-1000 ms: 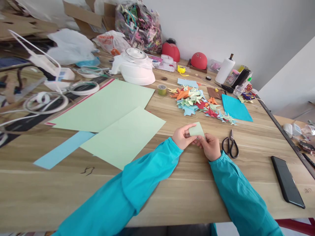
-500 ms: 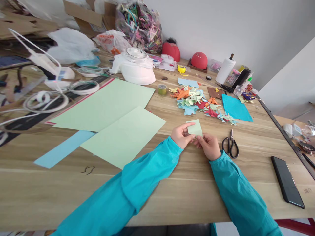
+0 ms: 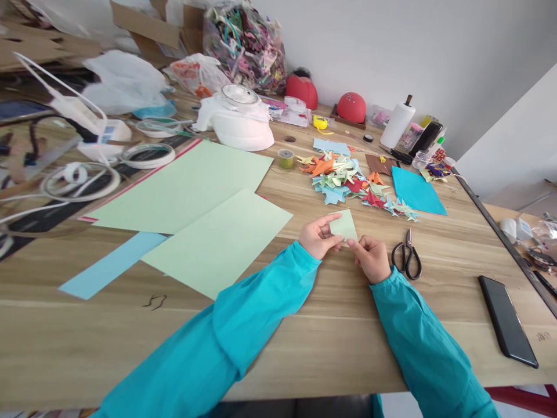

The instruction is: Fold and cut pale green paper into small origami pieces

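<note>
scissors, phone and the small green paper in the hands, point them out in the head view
scissors (image 3: 408, 241), head view, near the pivot
phone (image 3: 508, 321), head view, middle of the dark screen
small green paper (image 3: 345, 224), head view, middle of its upper face

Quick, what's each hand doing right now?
Left hand: closed, holding the small pale green paper between thumb and fingers.
Right hand: closed, pinching the same paper at its near edge.

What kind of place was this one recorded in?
Probably a craft workspace: folded paper pieces lie heaped on a wooden table, with scissors and large pale-green sheets nearby.
</note>
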Demonstrator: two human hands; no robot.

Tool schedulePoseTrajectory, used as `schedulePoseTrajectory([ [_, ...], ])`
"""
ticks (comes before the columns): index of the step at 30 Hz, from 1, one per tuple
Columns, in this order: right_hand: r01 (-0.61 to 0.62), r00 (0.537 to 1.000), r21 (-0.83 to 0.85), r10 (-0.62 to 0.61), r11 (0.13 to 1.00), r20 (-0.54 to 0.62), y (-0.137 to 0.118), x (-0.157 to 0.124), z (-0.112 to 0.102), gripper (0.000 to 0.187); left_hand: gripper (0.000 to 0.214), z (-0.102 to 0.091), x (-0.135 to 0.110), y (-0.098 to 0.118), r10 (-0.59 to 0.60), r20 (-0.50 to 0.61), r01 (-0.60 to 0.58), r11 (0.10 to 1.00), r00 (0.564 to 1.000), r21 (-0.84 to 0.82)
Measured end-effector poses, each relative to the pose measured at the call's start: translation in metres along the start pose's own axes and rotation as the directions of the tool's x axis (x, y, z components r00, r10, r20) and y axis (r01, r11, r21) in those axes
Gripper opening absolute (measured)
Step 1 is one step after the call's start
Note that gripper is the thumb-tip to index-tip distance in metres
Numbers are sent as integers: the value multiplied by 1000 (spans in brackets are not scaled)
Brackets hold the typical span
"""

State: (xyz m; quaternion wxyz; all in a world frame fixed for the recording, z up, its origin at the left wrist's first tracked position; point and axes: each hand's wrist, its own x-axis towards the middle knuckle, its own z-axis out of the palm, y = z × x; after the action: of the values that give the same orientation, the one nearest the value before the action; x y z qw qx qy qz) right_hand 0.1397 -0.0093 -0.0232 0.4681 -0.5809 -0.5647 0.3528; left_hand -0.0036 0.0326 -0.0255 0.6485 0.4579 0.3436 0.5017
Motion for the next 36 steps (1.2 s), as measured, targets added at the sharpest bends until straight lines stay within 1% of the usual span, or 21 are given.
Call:
schedulePoseTrajectory([
  [3,-10,1000,42,9,999,29,2,1,-1,45,73,0,0,0,0,-2,0,1000,1000,-8],
  [7,-40,996,107,30,993,88,2,1,-1,40,72,-2,2,0,4,-32,-5,1000,999,-22],
  [9,-37,998,95,31,995,63,2,1,-1,40,72,-3,3,-1,-2,-37,1,999,999,-35],
  [12,-25,1000,63,25,998,14,2,1,-2,44,74,-4,4,-1,-22,-10,21,999,1000,-44],
  [14,-21,1000,72,22,997,-1,3,1,-2,48,74,-5,4,-1,-33,2,34,998,999,-46],
  [18,-50,998,149,56,987,-31,4,2,-2,57,72,-6,5,1,-36,-43,32,996,998,-86],
  [21,-92,992,242,110,966,-64,6,3,-1,57,72,-5,4,1,-39,-58,33,995,998,-96],
  [22,-109,991,257,126,960,-52,6,3,-1,55,72,-4,3,1,-44,-44,40,995,998,-86],
  [24,-116,993,236,115,965,18,5,3,0,50,71,-1,2,0,-56,-10,55,997,998,-55],
  [26,-71,992,167,53,983,110,2,3,0,45,70,2,1,-1,-73,19,73,997,997,-23],
  [28,-15,986,105,-3,994,167,-1,2,0,42,69,4,-1,-2,-85,27,85,996,996,-5],
  [30,9,985,82,-23,997,173,-2,1,0,42,69,5,-1,-2,-74,1,74,997,997,5],
  [33,16,986,90,-31,996,164,-2,0,0,41,68,4,-2,-1,-33,-68,35,999,997,22],
  [36,7,987,107,-24,994,162,0,1,-1,40,70,2,-1,1,-50,-61,51,999,997,12],
])
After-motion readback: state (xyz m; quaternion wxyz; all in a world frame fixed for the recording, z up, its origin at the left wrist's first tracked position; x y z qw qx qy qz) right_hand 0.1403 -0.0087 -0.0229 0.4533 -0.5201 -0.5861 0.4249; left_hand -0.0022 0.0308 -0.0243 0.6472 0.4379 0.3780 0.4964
